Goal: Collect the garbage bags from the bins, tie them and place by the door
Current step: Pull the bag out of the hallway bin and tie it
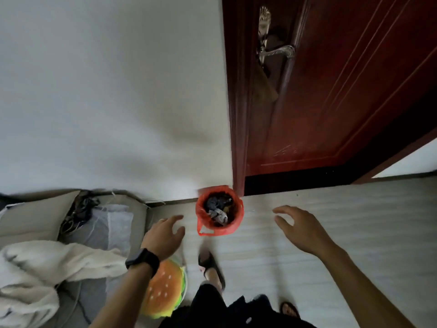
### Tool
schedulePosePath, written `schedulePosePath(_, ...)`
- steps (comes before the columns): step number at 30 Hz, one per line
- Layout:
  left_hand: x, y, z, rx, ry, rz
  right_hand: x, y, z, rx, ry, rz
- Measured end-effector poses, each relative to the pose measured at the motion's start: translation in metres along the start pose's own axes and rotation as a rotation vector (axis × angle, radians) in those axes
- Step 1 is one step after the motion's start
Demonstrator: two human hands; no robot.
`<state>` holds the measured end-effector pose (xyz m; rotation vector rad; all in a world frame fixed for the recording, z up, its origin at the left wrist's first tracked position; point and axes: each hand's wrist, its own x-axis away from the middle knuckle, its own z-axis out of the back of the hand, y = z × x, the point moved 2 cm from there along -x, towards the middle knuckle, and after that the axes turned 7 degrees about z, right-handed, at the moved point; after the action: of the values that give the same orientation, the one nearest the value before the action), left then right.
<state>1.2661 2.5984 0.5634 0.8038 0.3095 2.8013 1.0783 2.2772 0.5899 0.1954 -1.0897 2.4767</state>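
A small bin lined with a red garbage bag (233, 227) stands on the floor against the white wall, just left of the dark red door (331, 102). Crumpled grey and dark rubbish fills it, and one bag handle loop hangs over its near rim. My left hand (165, 235), with a black watch on the wrist, hovers left of the bin, fingers spread and holding nothing. My right hand (300, 227) hovers to the right of the bin, also spread and holding nothing. Neither hand touches the bag.
A grey sofa (132, 223) with a white fluffy blanket (47, 268) and dark tangled cables sits at the left. A burger-shaped cushion (165, 287) lies below my left arm. My sandalled feet stand on the pale striped floor (354, 221). A metal door handle (276, 52) sticks out above.
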Motion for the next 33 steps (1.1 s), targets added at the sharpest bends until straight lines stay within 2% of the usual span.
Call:
schedulePosePath(7,-0.121,0.003,0.067,-0.167,-0.103,-0.196,-0.068,-0.055,-0.043,-0.102,0.077,-0.147)
schedulePosePath(14,-0.179,0.007,0.063,-0.297,-0.209,-0.254,-0.104,-0.062,-0.08,-0.127,0.011,-0.239)
schedulePosePath(18,-0.193,0.004,0.038,-0.333,-0.272,-0.29,-0.117,-0.049,-0.108,-0.141,-0.016,-0.278)
schedulePosePath(23,-0.221,0.004,-0.009,-0.455,-0.345,-0.371,-0.135,-0.016,-0.152,-0.232,0.027,-0.37)
schedulePosePath(29,-0.29,0.026,-0.095,-0.629,-0.431,-0.619,-0.172,0.049,-0.219,-0.391,0.184,-0.598)
schedulePosePath(33,-0.36,0.046,-0.177,-0.764,-0.416,-0.788,-0.213,0.118,-0.287,-0.535,0.299,-0.793)
